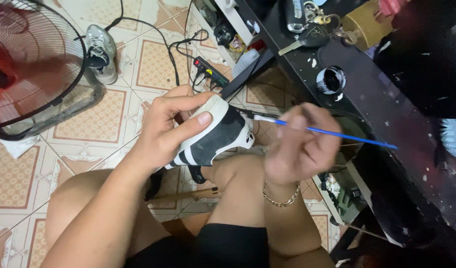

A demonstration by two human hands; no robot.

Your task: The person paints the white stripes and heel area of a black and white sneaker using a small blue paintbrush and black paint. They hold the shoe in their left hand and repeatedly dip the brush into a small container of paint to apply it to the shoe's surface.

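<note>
Looking down from the head camera, I saw bare knees and black shorts nearest the lens, with both forearms reaching out over them; a gold chain bracelet (280, 198) circled the right wrist. My left hand (171, 126) was curled firmly around a black and white sneaker (215, 136), thumb pressed flat on the dark upper and fingers wrapped over the pale toe end, so the shoe sat tilted above the knees and just left of the other hand; I counted white stripes along its lower side. My right hand (300, 146), somewhat blurred, was closed in a pinch on a thin blue paintbrush (332, 133); its handle ran out to the right over the dark table, and its whitish tip end (260, 118) lay right at the sneaker's rear edge, though I could not tell whether the bristles actually touched.

Beyond the hands lay a tiled floor (94, 119) in cream and terracotta; a black power strip (210, 72) rested on it with cables trailing away; a grey sneaker (100, 52) stood further off, near a fan (37, 64) with a wire cage at the far left. To the right stretched a black table (377, 109) flecked with white spots; a small open jar of black paint (331, 79) sat on it, well apart from the brush; keys (307, 30) lay at the far edge.
</note>
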